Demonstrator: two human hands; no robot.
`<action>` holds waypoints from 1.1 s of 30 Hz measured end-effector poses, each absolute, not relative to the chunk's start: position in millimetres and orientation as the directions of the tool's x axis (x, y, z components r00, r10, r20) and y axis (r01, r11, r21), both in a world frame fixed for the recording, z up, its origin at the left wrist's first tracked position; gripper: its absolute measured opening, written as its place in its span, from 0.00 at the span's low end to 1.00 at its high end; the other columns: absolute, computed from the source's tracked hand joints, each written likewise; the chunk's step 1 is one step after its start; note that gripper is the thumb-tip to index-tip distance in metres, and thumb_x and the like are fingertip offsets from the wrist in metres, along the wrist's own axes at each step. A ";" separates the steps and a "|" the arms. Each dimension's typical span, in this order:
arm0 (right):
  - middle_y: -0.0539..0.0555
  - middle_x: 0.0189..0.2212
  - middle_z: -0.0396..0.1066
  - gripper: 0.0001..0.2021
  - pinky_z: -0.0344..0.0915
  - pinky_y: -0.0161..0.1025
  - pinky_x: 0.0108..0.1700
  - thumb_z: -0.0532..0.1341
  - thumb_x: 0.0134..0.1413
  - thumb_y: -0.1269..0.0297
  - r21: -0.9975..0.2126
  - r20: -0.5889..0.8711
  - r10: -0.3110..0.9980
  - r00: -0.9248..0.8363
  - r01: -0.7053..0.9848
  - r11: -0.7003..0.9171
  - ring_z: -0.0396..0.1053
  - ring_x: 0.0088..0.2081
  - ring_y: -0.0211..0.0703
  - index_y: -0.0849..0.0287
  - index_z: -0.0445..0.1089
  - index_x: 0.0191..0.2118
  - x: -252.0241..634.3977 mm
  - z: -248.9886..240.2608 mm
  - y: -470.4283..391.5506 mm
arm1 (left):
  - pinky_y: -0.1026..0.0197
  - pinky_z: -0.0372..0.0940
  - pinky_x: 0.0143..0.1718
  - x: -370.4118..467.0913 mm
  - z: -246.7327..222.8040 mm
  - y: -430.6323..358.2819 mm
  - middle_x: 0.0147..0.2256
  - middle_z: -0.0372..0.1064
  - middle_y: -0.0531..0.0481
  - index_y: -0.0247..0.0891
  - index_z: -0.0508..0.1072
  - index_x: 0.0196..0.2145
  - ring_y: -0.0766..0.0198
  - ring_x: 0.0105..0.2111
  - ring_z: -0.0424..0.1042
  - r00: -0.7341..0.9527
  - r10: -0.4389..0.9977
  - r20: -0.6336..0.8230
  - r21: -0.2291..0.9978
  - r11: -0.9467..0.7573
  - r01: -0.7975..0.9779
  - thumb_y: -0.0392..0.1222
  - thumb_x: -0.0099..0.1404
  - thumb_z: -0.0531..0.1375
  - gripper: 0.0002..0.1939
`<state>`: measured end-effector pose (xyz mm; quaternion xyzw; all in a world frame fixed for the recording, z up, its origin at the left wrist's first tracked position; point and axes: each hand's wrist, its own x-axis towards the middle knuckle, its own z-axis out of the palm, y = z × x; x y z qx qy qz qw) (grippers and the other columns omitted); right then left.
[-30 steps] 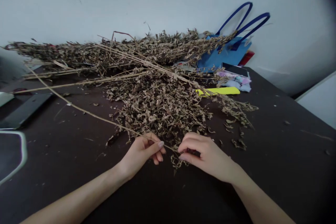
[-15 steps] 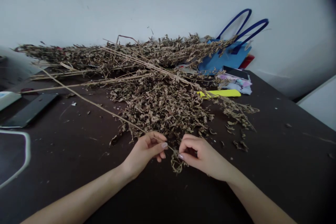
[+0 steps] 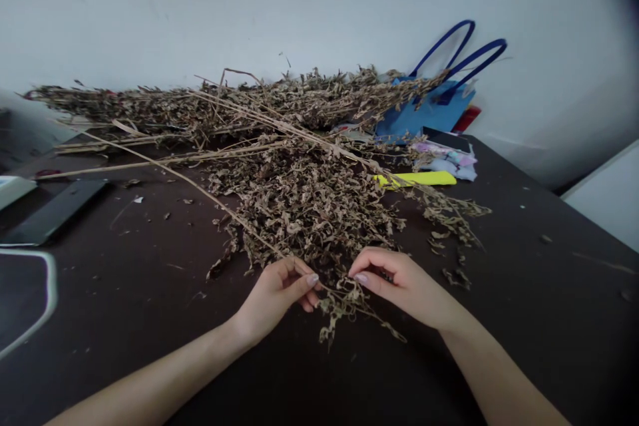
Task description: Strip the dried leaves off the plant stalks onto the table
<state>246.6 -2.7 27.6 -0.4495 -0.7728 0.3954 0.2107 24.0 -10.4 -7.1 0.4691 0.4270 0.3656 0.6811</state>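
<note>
My left hand (image 3: 277,293) pinches a long thin dry stem (image 3: 164,173) between thumb and forefinger; the stem runs up and left across the dark table (image 3: 524,293). The stem's leafy tip (image 3: 344,306) hangs just right of that hand and spreads toward me. My right hand (image 3: 404,283) is curled, its thumb and forefinger pinched together at the top of those dry leaves. Just beyond both hands lies a heap of loose dried leaves (image 3: 309,206).
A long bundle of dried leafy stalks (image 3: 200,106) lies across the back of the table. A blue bag (image 3: 429,110) leans on the wall at back right, with a yellow object (image 3: 419,178) and pastel cloths (image 3: 449,158) near it. A flat black device (image 3: 50,210) lies at left.
My right hand has moved right and slightly away from the left hand. More of the stem's leafy tip now shows between and below the hands. The far end of the stem swung lower.
</note>
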 end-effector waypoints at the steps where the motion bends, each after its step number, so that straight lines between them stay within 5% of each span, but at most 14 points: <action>1: 0.51 0.32 0.68 0.09 0.62 0.38 0.37 0.53 0.59 0.60 -0.798 -0.021 0.864 -0.502 0.529 0.288 0.64 0.33 0.38 0.56 0.68 0.36 247.2 28.5 -2.4 | 0.65 0.64 0.24 23.9 -8.1 -10.1 0.21 0.68 0.52 0.33 0.68 0.27 0.68 0.21 0.67 0.374 0.896 -0.241 0.951 0.295 -0.093 0.47 0.57 0.61 0.13; 7: 0.52 0.34 0.67 0.05 0.64 0.38 0.38 0.56 0.57 0.65 -0.798 0.106 0.868 -0.485 0.480 0.365 0.65 0.34 0.37 0.56 0.68 0.38 239.1 25.2 -9.7 | 0.63 0.65 0.25 23.7 -12.3 -9.2 0.22 0.69 0.51 0.33 0.67 0.28 0.67 0.22 0.68 0.398 0.885 -0.241 0.957 0.284 -0.053 0.48 0.59 0.59 0.14; 12: 0.55 0.45 0.63 0.14 0.62 0.43 0.47 0.56 0.56 0.67 -0.738 0.312 0.832 -0.459 0.433 0.517 0.62 0.45 0.42 0.53 0.63 0.49 233.7 24.6 -17.0 | 0.64 0.65 0.24 24.4 -10.9 -9.9 0.21 0.68 0.51 0.33 0.67 0.28 0.68 0.21 0.68 0.397 0.891 -0.219 0.965 0.259 -0.050 0.47 0.60 0.59 0.13; 25: 0.54 0.37 0.68 0.14 0.63 0.41 0.44 0.53 0.57 0.75 -0.651 0.152 0.743 -0.652 0.499 0.571 0.61 0.43 0.42 0.55 0.66 0.46 222.2 14.9 -18.4 | 0.65 0.66 0.24 24.6 -11.2 -11.2 0.21 0.68 0.52 0.32 0.64 0.28 0.69 0.20 0.68 0.415 0.885 -0.209 0.959 0.268 -0.088 0.44 0.61 0.59 0.11; 33: 0.54 0.37 0.67 0.11 0.62 0.41 0.44 0.51 0.60 0.71 -0.609 0.183 0.717 -0.672 0.495 0.620 0.60 0.42 0.41 0.57 0.67 0.44 224.2 13.2 -16.3 | 0.64 0.66 0.24 24.0 -13.0 -10.4 0.21 0.68 0.52 0.32 0.64 0.29 0.69 0.20 0.68 0.422 0.885 -0.197 0.963 0.254 -0.084 0.43 0.61 0.58 0.10</action>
